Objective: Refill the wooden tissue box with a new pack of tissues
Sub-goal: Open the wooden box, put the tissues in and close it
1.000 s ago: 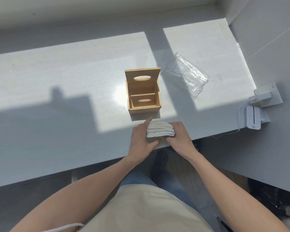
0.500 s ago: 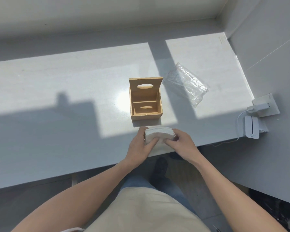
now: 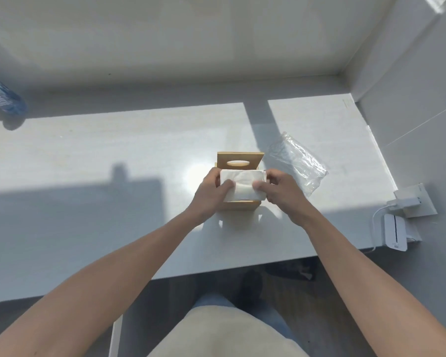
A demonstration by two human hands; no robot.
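Note:
A small wooden tissue box [image 3: 238, 205] stands on the white table [image 3: 113, 155], its slotted lid [image 3: 240, 159] raised upright at the back. A white stack of tissues [image 3: 242, 185] sits over the box's open top, covering most of it. My left hand [image 3: 211, 189] grips the stack's left end, thumb on top. On the stack's right end my right hand [image 3: 278, 190] holds it the same way. Whether the stack's underside is inside the box is hidden.
An empty clear plastic wrapper [image 3: 298, 162] lies just right of the box. A wall socket with a white plug [image 3: 412, 200] and a white device [image 3: 395, 231] sit at the table's right edge. A blue-labelled bottle [image 3: 3, 97] lies far left.
Both hands lifted the tissue stack from the table's near edge and carried it forward onto the open box. The camera view tilted upward.

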